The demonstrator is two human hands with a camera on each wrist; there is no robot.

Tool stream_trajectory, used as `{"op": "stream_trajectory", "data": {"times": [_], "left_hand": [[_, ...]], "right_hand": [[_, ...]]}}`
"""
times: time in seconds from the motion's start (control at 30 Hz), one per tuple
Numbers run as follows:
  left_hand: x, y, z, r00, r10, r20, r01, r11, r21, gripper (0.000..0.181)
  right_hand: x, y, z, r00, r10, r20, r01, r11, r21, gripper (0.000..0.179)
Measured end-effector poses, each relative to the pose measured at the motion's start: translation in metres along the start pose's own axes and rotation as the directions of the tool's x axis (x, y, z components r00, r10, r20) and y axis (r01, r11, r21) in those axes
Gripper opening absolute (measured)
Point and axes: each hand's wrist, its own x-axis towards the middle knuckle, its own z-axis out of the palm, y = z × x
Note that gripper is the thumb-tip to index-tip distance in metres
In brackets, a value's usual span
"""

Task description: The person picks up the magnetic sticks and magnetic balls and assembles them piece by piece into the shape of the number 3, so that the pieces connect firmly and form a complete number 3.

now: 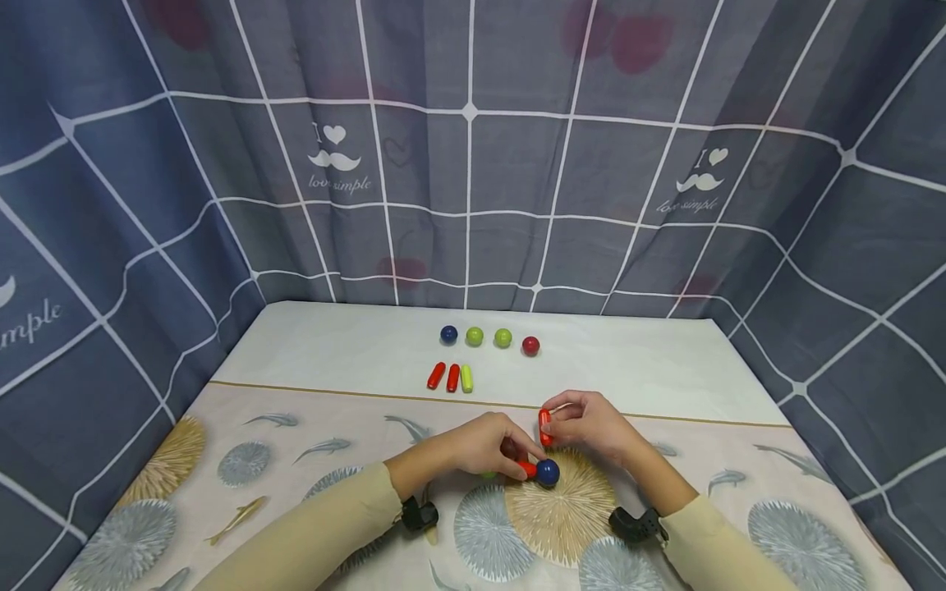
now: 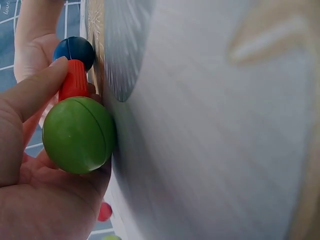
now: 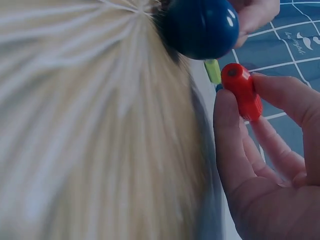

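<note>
Two hands each pinch a red stick, close together over a cloth with fish on it.
The left hand (image 1: pixel 488 446) has its fingers closed on one red stick (image 2: pixel 73 80), low over the patterned cloth (image 1: pixel 355 538), with a dark blue ball (image 1: pixel 548 473) at one end and a green ball (image 2: pixel 77 135) at the other, by the palm; the view is poor there, so I can't quite tell if the green ball touches the cloth. The right hand (image 1: pixel 591 425) pinches another red stick (image 1: pixel 545 428) between thumb and finger, near the blue ball but apart from it. Farther back, on the white part (image 1: pixel 355 345), four balls (image 1: pixel 503 337) sit in a row: blue, green, green, red. Nearer than them lie three short sticks (image 1: pixel 453 377), two red and one yellow-green.
</note>
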Motion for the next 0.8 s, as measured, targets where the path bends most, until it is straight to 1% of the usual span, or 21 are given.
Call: {"op": "stream_trajectory", "data": {"times": [0.13,0.3,0.5,0.6,0.8], "left_hand": [[0.000,0.000,-0.001,1.000,0.001,0.002,-0.001,1.000,0.007,0.031],[0.000,0.001,-0.002,1.000,-0.011,0.007,0.011,1.000,-0.014,0.032],[0.001,0.003,-0.001,1.000,-0.030,0.006,0.030,0.999,-0.026,0.031],[0.001,0.003,-0.001,1.000,-0.031,0.005,0.031,0.999,-0.029,0.031],[0.002,0.002,0.000,0.999,-0.033,0.005,0.033,0.999,-0.031,0.031]], "right_hand": [[-0.003,0.003,0.003,1.000,0.003,0.003,-0.003,1.000,0.030,0.045],[-0.007,0.003,0.006,1.000,0.007,-0.001,-0.007,0.999,0.049,0.045],[-0.011,0.000,0.008,1.000,0.003,-0.005,-0.003,1.000,0.027,0.043],[-0.012,-0.001,0.009,1.000,0.002,-0.002,-0.002,1.000,0.010,0.042],[-0.014,0.000,0.010,1.000,0.009,-0.002,-0.009,1.000,0.006,0.042]]}}
